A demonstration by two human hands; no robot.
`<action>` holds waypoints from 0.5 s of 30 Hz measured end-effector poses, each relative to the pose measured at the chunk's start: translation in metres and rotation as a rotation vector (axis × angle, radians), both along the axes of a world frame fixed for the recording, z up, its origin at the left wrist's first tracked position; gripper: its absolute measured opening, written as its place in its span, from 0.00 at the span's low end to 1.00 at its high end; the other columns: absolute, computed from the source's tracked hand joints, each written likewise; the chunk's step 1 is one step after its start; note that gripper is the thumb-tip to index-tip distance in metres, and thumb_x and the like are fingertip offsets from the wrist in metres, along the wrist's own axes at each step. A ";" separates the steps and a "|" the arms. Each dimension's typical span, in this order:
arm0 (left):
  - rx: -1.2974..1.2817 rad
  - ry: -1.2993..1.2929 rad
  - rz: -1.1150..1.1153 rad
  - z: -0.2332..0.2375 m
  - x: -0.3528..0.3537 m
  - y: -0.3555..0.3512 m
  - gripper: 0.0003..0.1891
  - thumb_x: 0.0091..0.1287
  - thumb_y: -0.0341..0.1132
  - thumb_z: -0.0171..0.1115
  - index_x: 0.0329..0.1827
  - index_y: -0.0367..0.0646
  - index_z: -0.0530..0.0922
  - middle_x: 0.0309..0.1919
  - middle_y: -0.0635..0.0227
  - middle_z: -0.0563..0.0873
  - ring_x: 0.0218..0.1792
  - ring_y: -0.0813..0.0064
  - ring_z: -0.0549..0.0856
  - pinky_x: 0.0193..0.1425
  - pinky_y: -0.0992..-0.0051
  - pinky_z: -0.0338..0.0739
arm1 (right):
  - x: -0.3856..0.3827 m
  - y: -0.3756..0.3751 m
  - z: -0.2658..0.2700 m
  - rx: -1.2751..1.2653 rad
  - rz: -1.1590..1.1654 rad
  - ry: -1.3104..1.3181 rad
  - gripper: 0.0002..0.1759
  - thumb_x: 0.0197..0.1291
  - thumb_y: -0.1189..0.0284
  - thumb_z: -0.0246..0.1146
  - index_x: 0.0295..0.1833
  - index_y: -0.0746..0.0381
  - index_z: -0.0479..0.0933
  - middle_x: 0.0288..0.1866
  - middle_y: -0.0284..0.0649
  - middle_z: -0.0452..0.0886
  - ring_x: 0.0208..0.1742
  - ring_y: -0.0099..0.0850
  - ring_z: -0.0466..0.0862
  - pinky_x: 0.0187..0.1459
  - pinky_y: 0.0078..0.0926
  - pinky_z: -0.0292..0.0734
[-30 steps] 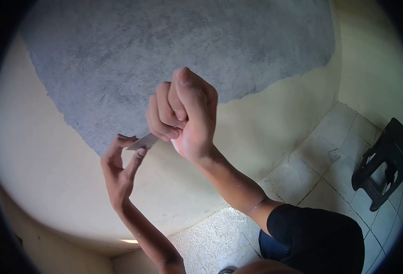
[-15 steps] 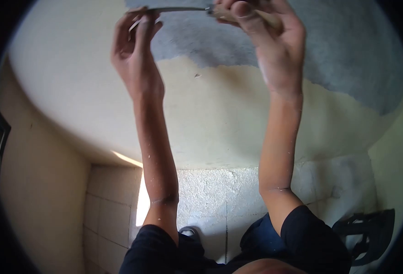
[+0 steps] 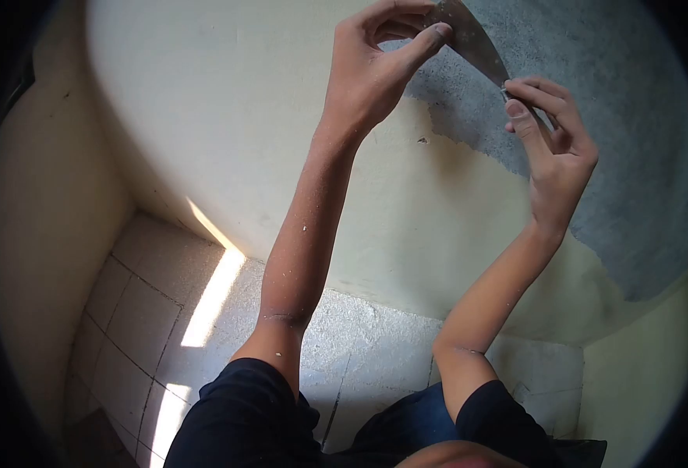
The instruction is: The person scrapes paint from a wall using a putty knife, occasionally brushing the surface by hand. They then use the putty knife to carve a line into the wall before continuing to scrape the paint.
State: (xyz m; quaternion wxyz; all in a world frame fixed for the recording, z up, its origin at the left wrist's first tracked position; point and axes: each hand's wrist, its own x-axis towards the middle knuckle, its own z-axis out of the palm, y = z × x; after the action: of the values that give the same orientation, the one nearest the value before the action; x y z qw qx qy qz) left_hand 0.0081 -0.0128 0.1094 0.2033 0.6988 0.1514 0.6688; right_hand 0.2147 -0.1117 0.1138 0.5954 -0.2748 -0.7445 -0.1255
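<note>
A scraper with a flat, speckled metal blade (image 3: 472,43) is held between my two hands, in front of the wall. At the top centre my left hand (image 3: 390,58) pinches the wide end of the blade between thumb and fingers. Lower and to the right, my right hand (image 3: 550,144) is closed around the scraper's handle, near where the blade begins. Most of the handle is hidden by the fingers. Behind the tool, the wall shows a rough grey patch (image 3: 632,156) beside cream paint (image 3: 242,117).
A tiled floor (image 3: 137,312) with pale dust and bright sunlight strips lies below the wall. Another wall (image 3: 40,234) stands at the left. A dark object (image 3: 581,451) shows at the lower right, partly behind my sleeve.
Both hands have moved right in view with the scraper, the right one also lower. The blade now slants down to the right and shows its flat face. The view has turned.
</note>
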 end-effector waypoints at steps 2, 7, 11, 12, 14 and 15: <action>0.070 -0.060 -0.037 -0.010 0.006 0.003 0.21 0.75 0.40 0.70 0.62 0.32 0.84 0.49 0.59 0.91 0.55 0.69 0.89 0.67 0.63 0.82 | -0.009 -0.008 -0.004 -0.180 -0.064 0.029 0.17 0.67 0.77 0.73 0.61 0.60 0.87 0.50 0.37 0.89 0.40 0.19 0.85 0.39 0.17 0.82; -0.009 -0.205 -0.323 -0.033 0.039 0.000 0.22 0.74 0.38 0.72 0.64 0.31 0.82 0.46 0.61 0.91 0.47 0.76 0.89 0.59 0.71 0.83 | -0.018 -0.018 -0.011 -0.436 -0.074 0.068 0.22 0.72 0.77 0.67 0.69 0.57 0.82 0.37 0.34 0.87 0.30 0.16 0.79 0.29 0.17 0.74; -0.446 -0.231 -0.679 -0.074 0.065 -0.010 0.22 0.83 0.46 0.60 0.66 0.34 0.79 0.49 0.63 0.88 0.49 0.74 0.87 0.63 0.71 0.79 | 0.001 -0.022 -0.010 -0.559 -0.208 0.017 0.24 0.72 0.76 0.65 0.72 0.55 0.80 0.35 0.35 0.87 0.27 0.17 0.79 0.25 0.20 0.72; -0.503 -0.240 -0.787 -0.083 0.074 -0.014 0.24 0.84 0.49 0.56 0.67 0.35 0.78 0.51 0.62 0.87 0.52 0.74 0.86 0.65 0.69 0.78 | 0.005 -0.023 -0.010 -0.594 -0.267 0.000 0.24 0.72 0.75 0.65 0.72 0.54 0.80 0.35 0.37 0.87 0.26 0.17 0.78 0.24 0.22 0.72; -0.618 -0.250 -0.998 -0.096 0.089 -0.024 0.29 0.86 0.55 0.49 0.69 0.36 0.76 0.55 0.62 0.86 0.58 0.73 0.84 0.69 0.67 0.76 | 0.010 -0.026 -0.012 -0.674 -0.363 -0.098 0.25 0.70 0.75 0.66 0.72 0.54 0.80 0.35 0.42 0.87 0.26 0.25 0.80 0.29 0.28 0.76; -0.686 -0.287 -1.036 -0.101 0.097 -0.030 0.30 0.87 0.57 0.45 0.71 0.37 0.74 0.57 0.61 0.85 0.61 0.72 0.82 0.70 0.66 0.75 | 0.011 -0.026 -0.013 -0.714 -0.408 -0.146 0.26 0.70 0.75 0.66 0.73 0.55 0.79 0.35 0.45 0.86 0.26 0.30 0.81 0.31 0.30 0.78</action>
State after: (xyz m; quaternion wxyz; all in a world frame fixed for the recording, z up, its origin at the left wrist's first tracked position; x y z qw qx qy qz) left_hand 0.1047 -0.0424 0.0088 0.7310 0.4799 -0.0292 0.4842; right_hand 0.2262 -0.1379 0.1003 0.3713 -0.5962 -0.7118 0.0057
